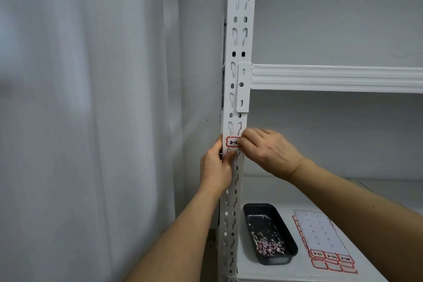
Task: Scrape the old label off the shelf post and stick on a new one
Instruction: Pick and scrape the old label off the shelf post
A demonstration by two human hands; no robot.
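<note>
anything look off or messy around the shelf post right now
Nothing is damaged or spilled. The red-bordered label sits roughly level on the shelf post, with both hands at its edges. The paper scrapings lie inside the dark tray, and the label sheets lie flat on the shelf.

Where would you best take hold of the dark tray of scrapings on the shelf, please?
Grip the dark tray across its long side walls, coming from above: it is narrow, open-topped and lies flat on the shelf, so a level lift should keep the scrapings inside.
</note>
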